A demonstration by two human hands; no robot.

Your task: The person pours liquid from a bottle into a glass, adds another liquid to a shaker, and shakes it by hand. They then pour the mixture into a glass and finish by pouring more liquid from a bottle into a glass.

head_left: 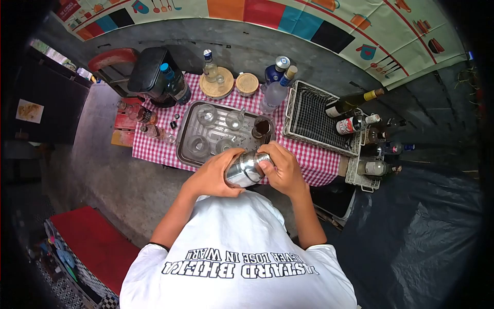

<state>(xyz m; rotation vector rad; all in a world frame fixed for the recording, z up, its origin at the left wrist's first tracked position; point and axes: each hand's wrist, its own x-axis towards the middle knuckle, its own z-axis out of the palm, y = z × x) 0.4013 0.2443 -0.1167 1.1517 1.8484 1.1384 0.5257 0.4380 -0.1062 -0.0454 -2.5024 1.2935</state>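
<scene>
A shiny metal cocktail shaker (242, 172) is tilted in front of my chest, its top pointing up to the right. My left hand (214, 174) wraps round the shaker's body, fingers closed. Round its capped upper end, my right hand (283, 169) is closed, the thumb lying on the metal. Just beyond the hands is a metal tray (186, 139) with several glass vessels on it. Among them are a glass mug (235, 119) and a glass with dark liquid (261, 127) at the tray's right end.
A red-and-white checked cloth (303, 157) covers the table. Bottles, including a clear one (275, 95), stand at the back. To the right, a wire basket (314, 110) and a rack (355, 172) hold several bottles. A black container (152, 74) stands at the back left.
</scene>
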